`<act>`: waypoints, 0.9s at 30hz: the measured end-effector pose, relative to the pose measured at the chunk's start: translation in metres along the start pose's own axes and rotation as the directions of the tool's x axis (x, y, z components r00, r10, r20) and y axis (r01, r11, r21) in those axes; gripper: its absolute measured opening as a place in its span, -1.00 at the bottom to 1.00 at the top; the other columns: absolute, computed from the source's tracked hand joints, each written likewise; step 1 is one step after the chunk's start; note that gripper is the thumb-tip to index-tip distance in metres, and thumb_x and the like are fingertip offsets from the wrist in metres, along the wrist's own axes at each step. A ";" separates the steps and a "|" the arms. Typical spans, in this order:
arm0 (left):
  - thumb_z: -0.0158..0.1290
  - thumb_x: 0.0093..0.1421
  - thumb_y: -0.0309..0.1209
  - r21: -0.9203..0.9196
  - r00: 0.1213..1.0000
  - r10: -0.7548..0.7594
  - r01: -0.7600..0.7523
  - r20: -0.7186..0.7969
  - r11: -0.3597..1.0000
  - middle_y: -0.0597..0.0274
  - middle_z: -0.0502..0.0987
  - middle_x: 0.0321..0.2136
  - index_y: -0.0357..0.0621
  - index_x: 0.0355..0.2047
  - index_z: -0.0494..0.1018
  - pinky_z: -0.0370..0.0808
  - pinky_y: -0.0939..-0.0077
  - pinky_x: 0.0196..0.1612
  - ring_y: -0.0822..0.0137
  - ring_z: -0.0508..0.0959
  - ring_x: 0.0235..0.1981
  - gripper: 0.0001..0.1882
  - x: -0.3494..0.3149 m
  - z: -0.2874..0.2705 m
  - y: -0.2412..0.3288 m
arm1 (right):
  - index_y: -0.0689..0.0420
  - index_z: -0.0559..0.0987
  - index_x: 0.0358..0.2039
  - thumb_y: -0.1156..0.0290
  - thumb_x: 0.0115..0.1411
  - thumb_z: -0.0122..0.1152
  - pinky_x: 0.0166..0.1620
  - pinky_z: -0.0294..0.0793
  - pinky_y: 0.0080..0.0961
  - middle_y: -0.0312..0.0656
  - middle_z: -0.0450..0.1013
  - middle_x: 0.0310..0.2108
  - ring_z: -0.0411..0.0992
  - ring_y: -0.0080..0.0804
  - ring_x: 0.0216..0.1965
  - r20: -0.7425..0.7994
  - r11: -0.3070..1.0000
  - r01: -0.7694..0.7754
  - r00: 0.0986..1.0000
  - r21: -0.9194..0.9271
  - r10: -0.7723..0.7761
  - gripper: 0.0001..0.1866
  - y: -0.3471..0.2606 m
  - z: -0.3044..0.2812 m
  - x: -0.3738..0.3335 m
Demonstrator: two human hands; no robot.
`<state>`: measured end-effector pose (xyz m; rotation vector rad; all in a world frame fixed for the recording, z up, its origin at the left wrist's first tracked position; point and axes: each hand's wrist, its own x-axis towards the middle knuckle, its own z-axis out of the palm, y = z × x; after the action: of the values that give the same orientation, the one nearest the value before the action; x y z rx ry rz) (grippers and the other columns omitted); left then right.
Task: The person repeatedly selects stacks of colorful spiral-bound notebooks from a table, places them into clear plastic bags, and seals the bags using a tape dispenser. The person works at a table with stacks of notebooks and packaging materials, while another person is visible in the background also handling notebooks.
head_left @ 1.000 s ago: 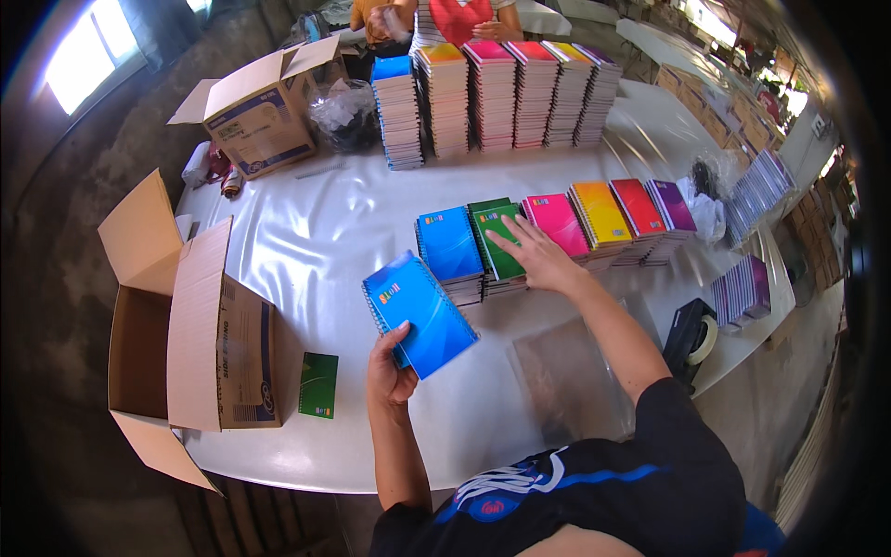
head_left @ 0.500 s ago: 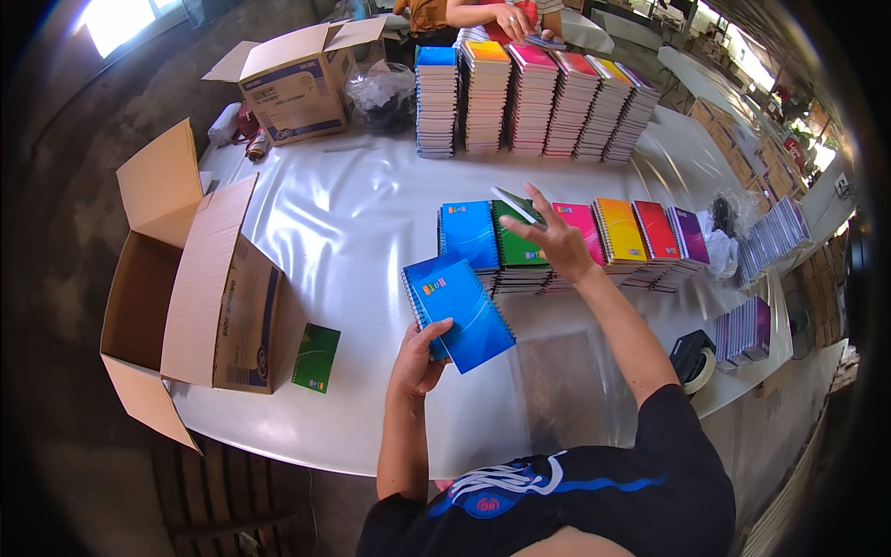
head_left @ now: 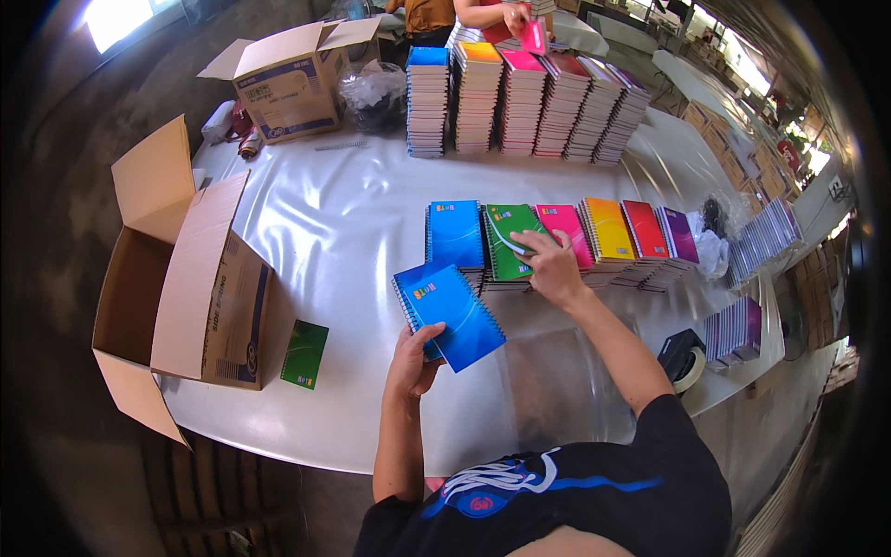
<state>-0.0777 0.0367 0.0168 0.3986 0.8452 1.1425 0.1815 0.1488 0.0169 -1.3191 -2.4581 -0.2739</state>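
Observation:
My left hand [head_left: 415, 360] is closed on blue spiral notebooks [head_left: 455, 320], thumb on top; at least two are fanned out over the near table. My right hand [head_left: 555, 269] reaches to the row of stacks, its fingers closed at the edge of a green spiral notebook [head_left: 506, 265]. A pale curved edge shows beside the fingertips, and the hand partly hides the cover. To its left stands a blue notebook stack [head_left: 455, 232]. On its right are pink [head_left: 564, 227], yellow [head_left: 608, 229], red [head_left: 644, 230] and purple [head_left: 680, 234] stacks.
An open cardboard box [head_left: 223, 306] stands at left, with a green notebook [head_left: 304, 355] beside it. Tall notebook stacks [head_left: 473, 102], another box [head_left: 283, 97] and a co-worker's hand [head_left: 516, 17] are across the table. A tape dispenser [head_left: 682, 360] and purple notebooks [head_left: 733, 331] sit at right.
My right hand has come down onto the green stack; the tilted notebook it held above the row is lowered there. My left hand keeps its hold. The co-worker now holds up something pink.

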 end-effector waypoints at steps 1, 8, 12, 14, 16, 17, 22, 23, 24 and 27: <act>0.05 0.10 -0.41 -0.004 1.000 0.009 -0.009 0.003 1.000 0.15 0.47 -0.24 -0.24 -0.05 0.27 0.53 0.39 -0.28 0.33 0.53 -0.29 -0.59 0.000 -0.001 -0.001 | 0.06 0.66 -0.32 0.36 -0.04 0.29 0.05 0.26 -0.11 -0.35 0.41 0.01 0.35 -0.41 0.04 0.024 0.994 -0.040 0.999 0.098 0.038 -0.77 -0.003 -0.017 0.005; 0.08 0.12 -0.37 0.014 0.998 -0.049 0.049 0.038 0.999 0.17 0.49 -0.28 -0.26 -0.04 0.26 0.58 0.39 -0.39 0.36 0.55 -0.34 -0.57 0.002 0.013 0.002 | 0.13 0.65 -0.32 0.53 -0.06 0.35 -0.10 0.47 -0.39 -0.12 0.50 -0.25 0.48 -0.27 -0.23 -0.058 0.402 -0.097 0.933 0.910 0.356 -0.78 0.040 -0.075 0.029; 0.03 0.17 -0.35 -0.072 0.961 -0.159 0.179 0.225 0.981 0.12 0.52 -0.24 -0.30 0.01 0.25 0.62 0.42 -0.32 0.32 0.60 -0.31 -0.56 0.000 0.027 -0.002 | 0.15 0.65 -0.49 0.39 -0.02 0.34 -0.04 0.42 -0.31 -0.12 0.48 -0.31 0.43 -0.26 -0.17 -0.314 -0.351 0.253 0.941 0.902 -0.128 -0.89 0.010 -0.110 0.037; -0.02 0.20 -0.33 -0.081 0.914 -0.200 0.243 0.352 0.967 0.05 0.52 -0.20 -0.33 0.02 0.26 0.61 0.39 -0.25 0.27 0.60 -0.27 -0.56 -0.002 0.029 -0.010 | 0.15 0.66 -0.56 0.33 -0.05 0.35 0.04 0.35 -0.29 -0.14 0.49 -0.28 0.42 -0.28 -0.14 -0.305 -0.285 0.190 0.846 0.939 -0.438 -0.85 0.001 -0.117 0.046; -0.09 0.22 -0.29 -0.049 0.851 -0.238 0.294 0.469 0.954 -0.06 0.51 -0.15 -0.36 0.02 0.28 0.57 0.30 -0.16 0.17 0.59 -0.19 -0.55 -0.005 0.038 -0.012 | 0.12 0.67 -0.60 0.28 -0.11 0.37 0.11 0.27 -0.25 -0.17 0.50 -0.29 0.43 -0.26 -0.16 -0.147 -0.112 0.098 0.747 0.989 -0.648 -0.83 -0.004 -0.117 0.048; -0.04 0.22 -0.31 -0.125 0.854 -0.287 0.373 0.435 0.919 0.03 0.54 -0.21 -0.34 -0.02 0.30 0.62 0.54 -0.28 0.31 0.62 -0.30 -0.60 -0.013 0.045 -0.013 | 0.10 0.68 -0.56 0.25 -0.14 0.38 0.15 0.22 -0.24 -0.18 0.51 -0.28 0.42 -0.25 -0.12 -0.026 -0.076 -0.029 0.772 0.997 -0.635 -0.81 -0.003 -0.111 0.039; -0.02 0.21 -0.27 -0.191 0.871 -0.306 0.399 0.383 0.897 0.03 0.53 -0.18 -0.34 0.01 0.27 0.59 0.42 -0.18 0.27 0.60 -0.25 -0.55 -0.023 0.050 -0.028 | 0.09 0.69 -0.57 0.21 -0.14 0.35 0.19 0.17 -0.19 -0.14 0.51 -0.20 0.38 -0.19 -0.02 -0.092 -0.055 0.074 0.750 0.996 -0.654 -0.79 0.014 -0.101 0.024; 0.02 0.20 -0.30 -0.225 0.875 -0.306 0.406 0.375 0.886 0.05 0.52 -0.17 -0.34 0.01 0.27 0.60 0.48 -0.20 0.31 0.61 -0.26 -0.55 -0.026 0.056 -0.029 | 0.09 0.69 -0.57 0.21 -0.15 0.35 0.20 0.16 -0.18 -0.14 0.51 -0.20 0.38 -0.18 -0.02 -0.075 -0.052 0.054 0.747 0.997 -0.660 -0.78 0.012 -0.101 0.021; 0.05 0.18 -0.33 -0.150 0.873 -0.290 0.372 0.393 0.916 0.05 0.52 -0.17 -0.34 0.01 0.26 0.60 0.48 -0.20 0.31 0.60 -0.25 -0.54 -0.024 0.058 -0.033 | 0.09 0.69 -0.57 0.20 -0.16 0.35 0.20 0.15 -0.17 -0.14 0.51 -0.20 0.38 -0.17 -0.01 -0.060 -0.049 0.037 0.743 0.998 -0.666 -0.78 0.010 -0.102 0.019; 0.16 0.08 -0.46 -0.045 0.848 -0.287 0.341 0.446 0.939 0.03 0.50 -0.18 -0.35 0.01 0.24 0.59 0.45 -0.18 0.26 0.59 -0.22 -0.48 -0.019 0.065 -0.038 | 0.11 0.68 -0.58 0.24 -0.17 0.34 0.22 0.14 -0.18 -0.13 0.50 -0.19 0.35 -0.18 0.01 -0.046 -0.008 0.053 0.776 0.999 -0.629 -0.80 0.013 -0.102 0.010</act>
<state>-0.0071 0.0127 0.0403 0.3761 0.4218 0.7511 0.2082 0.1305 0.1152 0.0001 -2.2205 1.5759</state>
